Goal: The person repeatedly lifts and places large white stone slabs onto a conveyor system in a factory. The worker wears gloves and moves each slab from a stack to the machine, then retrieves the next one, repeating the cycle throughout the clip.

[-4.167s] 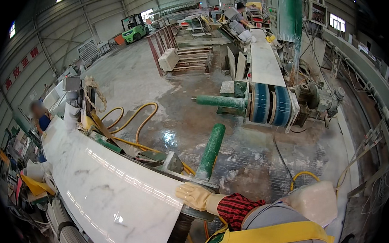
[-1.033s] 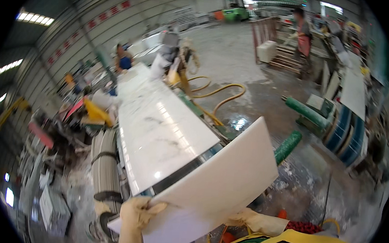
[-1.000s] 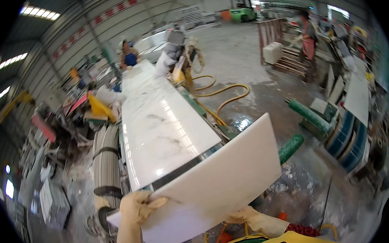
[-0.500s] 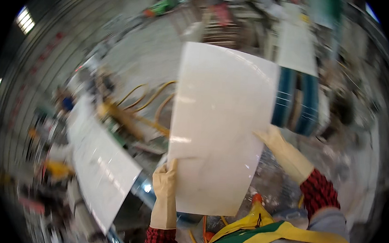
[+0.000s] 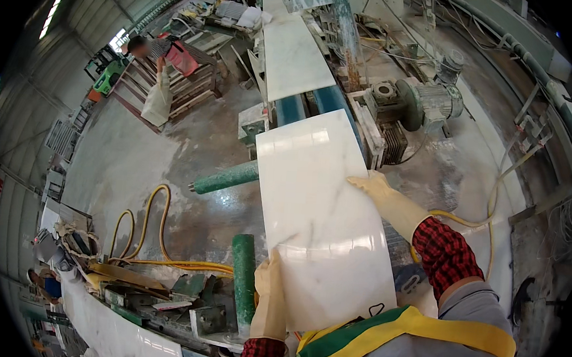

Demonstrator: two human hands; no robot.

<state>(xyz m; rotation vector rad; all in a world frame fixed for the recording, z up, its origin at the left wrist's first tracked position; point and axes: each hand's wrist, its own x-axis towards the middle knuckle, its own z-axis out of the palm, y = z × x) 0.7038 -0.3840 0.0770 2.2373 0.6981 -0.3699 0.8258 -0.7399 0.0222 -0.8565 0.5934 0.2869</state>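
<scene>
A glossy, faintly veined, oblong white slab (image 5: 323,211) is held pointing forward.

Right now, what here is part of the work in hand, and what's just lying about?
In hand:
- White slab
- Left hand, gloved, gripping its left edge
- Right hand, gloved, gripping its right edge
- Probably the blue belts by its far end

Apparently just about:
- Yellow hose, looped on the floor
- Green forklift, background

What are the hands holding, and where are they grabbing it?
A white, grey-veined stone slab: the left hand grips its left edge near the body, the right hand its right edge, farther forward.
</scene>
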